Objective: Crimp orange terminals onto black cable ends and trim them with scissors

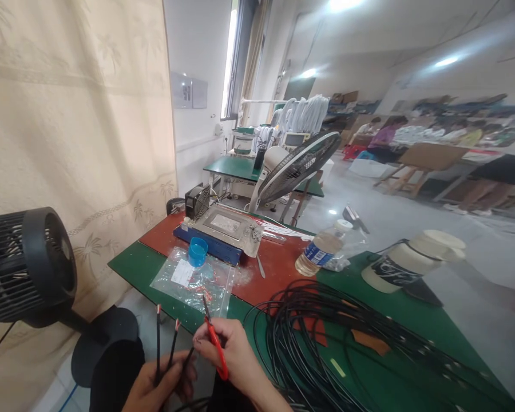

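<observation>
My left hand point(157, 386) is closed around several thin black cables point(158, 337) that stick up from it, their stripped tips showing red. My right hand point(232, 357) is closed on small red-handled scissors point(214, 343), whose blades point up towards the cable ends. Both hands sit at the near edge of the green table point(395, 320), just left of a large loose coil of black cable point(326, 343) lying on it.
A clear plastic bag point(193, 280), a blue cup point(197, 250), a flat metal device point(225, 226), a water bottle point(320, 252) and a white jar point(407, 260) sit on the table. A black fan point(26, 266) stands left, a tilted fan point(300, 163) behind. People work at far right.
</observation>
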Tool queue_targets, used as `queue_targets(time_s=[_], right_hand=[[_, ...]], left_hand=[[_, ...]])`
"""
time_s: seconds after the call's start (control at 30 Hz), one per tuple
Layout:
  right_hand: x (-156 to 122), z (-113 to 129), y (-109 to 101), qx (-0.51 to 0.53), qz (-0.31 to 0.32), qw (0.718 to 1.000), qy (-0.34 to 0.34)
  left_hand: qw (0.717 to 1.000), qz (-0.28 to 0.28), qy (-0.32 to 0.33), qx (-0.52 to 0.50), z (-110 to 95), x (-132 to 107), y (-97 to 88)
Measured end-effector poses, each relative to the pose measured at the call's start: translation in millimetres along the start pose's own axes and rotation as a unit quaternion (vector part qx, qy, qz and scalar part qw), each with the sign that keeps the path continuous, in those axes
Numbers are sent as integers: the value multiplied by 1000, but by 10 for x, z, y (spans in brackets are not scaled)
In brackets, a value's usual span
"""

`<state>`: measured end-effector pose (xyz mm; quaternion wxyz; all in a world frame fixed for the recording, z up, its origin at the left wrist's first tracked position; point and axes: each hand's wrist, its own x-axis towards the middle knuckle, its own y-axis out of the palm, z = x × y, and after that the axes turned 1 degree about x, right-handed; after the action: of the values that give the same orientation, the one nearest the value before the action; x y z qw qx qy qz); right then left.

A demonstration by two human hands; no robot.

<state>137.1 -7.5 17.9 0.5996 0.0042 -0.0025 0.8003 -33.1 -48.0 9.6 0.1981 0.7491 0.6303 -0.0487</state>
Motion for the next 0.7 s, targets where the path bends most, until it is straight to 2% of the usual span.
queue_targets(time_s=[0.1, 0.27, 0.33, 0.43, 0.47, 0.53, 0.6, 0.7], right_hand=[[-42, -26, 17, -26, -11, 999, -17], [-47, -49, 44, -54, -23, 997, -45], [-30, -65, 54, -29, -38, 999, -13], [-17, -79, 42, 36, -63, 994, 79], [-24, -76, 28, 24, -65, 995, 78], [-62, -59, -6, -56, -46, 997, 26], [-128, -39, -34, -160, -13, 987, -21], [-231, -30, -46, -274, 14, 962, 3]], left_hand=[[1000, -6, -4, -5, -68, 104, 94], [997, -48, -32, -47, -11, 179, 171], [996, -64, -37, -49, 12, 183, 184], [994, -81, -41, -61, 32, 194, 185], [993, -89, -41, -69, 36, 201, 181], [990, -111, -37, -81, 38, 216, 173], [986, -133, -31, -92, 27, 230, 173], [984, -149, -8, -96, -9, 246, 200]])
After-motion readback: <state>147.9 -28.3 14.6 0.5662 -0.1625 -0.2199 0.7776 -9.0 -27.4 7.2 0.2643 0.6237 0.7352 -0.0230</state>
